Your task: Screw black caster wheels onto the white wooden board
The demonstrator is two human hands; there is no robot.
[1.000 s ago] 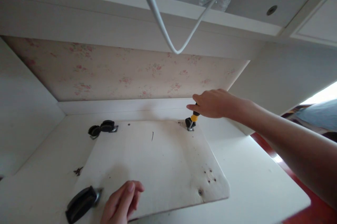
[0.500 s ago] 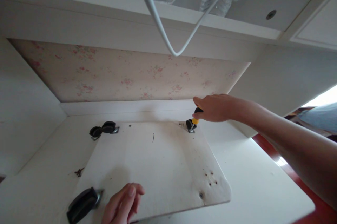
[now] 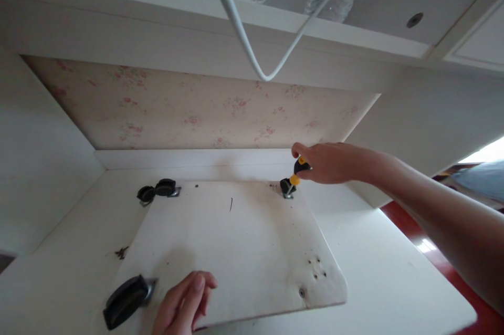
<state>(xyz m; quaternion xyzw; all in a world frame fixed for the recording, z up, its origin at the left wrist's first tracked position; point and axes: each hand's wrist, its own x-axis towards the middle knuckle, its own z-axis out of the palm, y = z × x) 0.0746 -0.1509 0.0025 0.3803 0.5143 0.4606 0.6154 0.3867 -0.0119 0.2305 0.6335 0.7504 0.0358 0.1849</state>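
Being gripped in the right hand point(image 3: 328, 163) is a black-and-yellow screwdriver point(image 3: 302, 168), its handle being enclosed by the bent fingers and thumb. The yellow collar is being left exposed below the grip, and the shaft is being slanted down leftward to the metal plate of a black swivel caster point(image 3: 286, 186) at the far right corner of a white board point(image 3: 244, 240). That caster is being seated just below and left of the grip. The left hand point(image 3: 187, 301) is being held half-curled above the board's near edge, toward its left end; whether anything is being clasped inside cannot be told. Near the near left corner, a second caster point(image 3: 125, 301) is being shown beside this hand. At the far left corner, paired casters point(image 3: 165, 187) are being set side by side. Small dark screw-like pieces point(image 3: 121, 252) are being borne by the worktop point(image 3: 378, 272) beside the board's left edge.
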